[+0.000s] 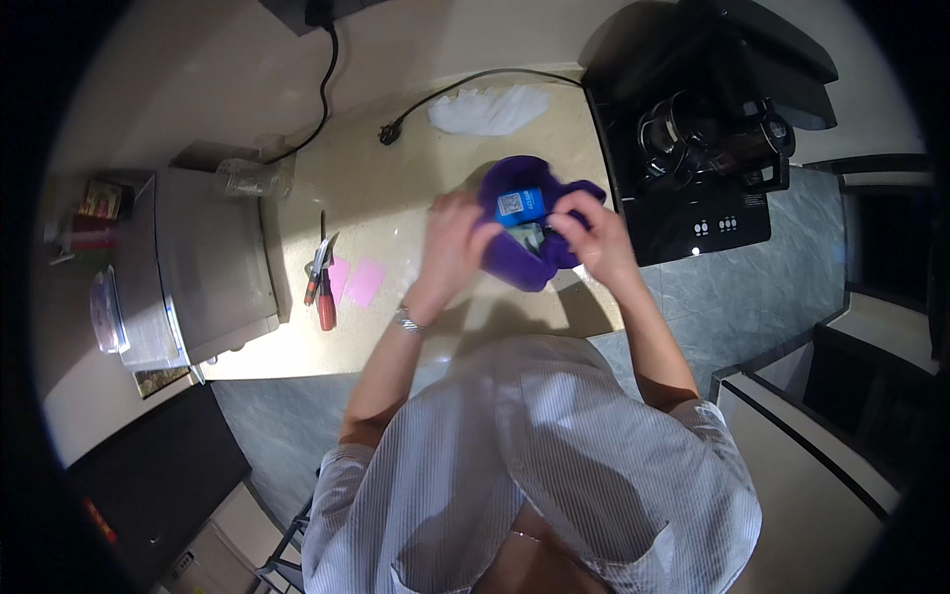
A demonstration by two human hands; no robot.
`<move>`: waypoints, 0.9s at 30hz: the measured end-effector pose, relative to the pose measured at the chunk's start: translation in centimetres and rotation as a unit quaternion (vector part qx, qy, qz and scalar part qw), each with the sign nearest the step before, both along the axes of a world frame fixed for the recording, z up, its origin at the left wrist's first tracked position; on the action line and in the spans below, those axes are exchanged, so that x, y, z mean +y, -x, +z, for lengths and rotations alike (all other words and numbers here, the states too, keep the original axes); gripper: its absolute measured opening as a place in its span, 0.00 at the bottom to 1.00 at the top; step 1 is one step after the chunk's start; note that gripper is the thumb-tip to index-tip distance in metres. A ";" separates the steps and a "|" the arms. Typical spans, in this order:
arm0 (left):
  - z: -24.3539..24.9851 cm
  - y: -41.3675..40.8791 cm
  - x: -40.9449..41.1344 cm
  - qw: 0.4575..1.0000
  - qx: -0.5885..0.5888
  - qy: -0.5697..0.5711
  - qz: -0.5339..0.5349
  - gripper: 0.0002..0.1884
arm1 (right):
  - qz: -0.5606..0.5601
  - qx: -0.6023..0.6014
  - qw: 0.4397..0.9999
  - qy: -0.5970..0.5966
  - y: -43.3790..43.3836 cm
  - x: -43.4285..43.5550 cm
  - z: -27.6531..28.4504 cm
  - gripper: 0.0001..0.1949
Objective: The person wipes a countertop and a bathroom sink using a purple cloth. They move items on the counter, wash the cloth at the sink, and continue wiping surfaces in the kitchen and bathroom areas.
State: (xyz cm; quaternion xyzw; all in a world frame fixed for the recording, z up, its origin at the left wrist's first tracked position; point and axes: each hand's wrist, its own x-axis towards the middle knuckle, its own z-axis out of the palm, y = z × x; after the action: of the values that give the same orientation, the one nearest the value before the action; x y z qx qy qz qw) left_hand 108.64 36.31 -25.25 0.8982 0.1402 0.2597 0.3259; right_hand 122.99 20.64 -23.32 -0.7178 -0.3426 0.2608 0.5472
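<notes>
A purple cloth pouch (519, 269) lies on the counter before me with its mouth spread wide. Inside it I see a blue card (521, 206) bearing a printed code and writing, and below that a pale green item (525, 236) that I cannot make out. My left hand (458, 236), blurred, holds the pouch's left rim between thumb and fingers. At the right side, my right hand (596, 236) pinches the purple fabric near the opening, its fingertips partly hiding the edge. A metal-banded watch (410, 320) is on my left wrist.
Left on the counter (386, 200) lie a red-handled screwdriver (326, 308), a utility knife (318, 271) and pink paper slips (365, 282). A metal-sided appliance (211, 260) and clear jar (252, 179) stand beyond. White plastic (488, 110), a plug (390, 133) and a black cooktop (690, 215) are nearby.
</notes>
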 end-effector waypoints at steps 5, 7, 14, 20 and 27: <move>1.1 -0.3 -2.5 0.956 -0.089 0.275 -0.052 0.12 | 0.101 0.063 0.993 0.007 1.9 3.6 2.8 0.07; 1.9 0.3 -2.8 0.963 -0.052 0.263 -0.013 0.11 | 0.137 -0.041 0.989 -0.026 2.0 4.7 4.0 0.07; 2.4 3.9 -2.2 0.916 -0.060 0.355 0.175 0.12 | 0.279 -0.139 0.942 -0.121 1.3 7.5 5.2 0.11; 3.8 11.9 -6.1 0.901 -0.105 0.267 0.324 0.17 | 0.055 -0.200 0.969 0.136 -7.4 13.2 -6.1 0.20; 4.9 21.8 -11.6 0.795 -0.093 0.310 0.513 0.03 | 0.135 -0.413 0.862 0.261 -6.0 15.9 -13.5 0.27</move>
State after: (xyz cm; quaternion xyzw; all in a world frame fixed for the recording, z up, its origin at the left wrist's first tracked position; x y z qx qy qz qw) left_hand 86.82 24.67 -20.36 0.5169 0.6220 0.4138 0.4180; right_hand 128.97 36.54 -36.81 -0.8233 -0.5497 0.0919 0.1077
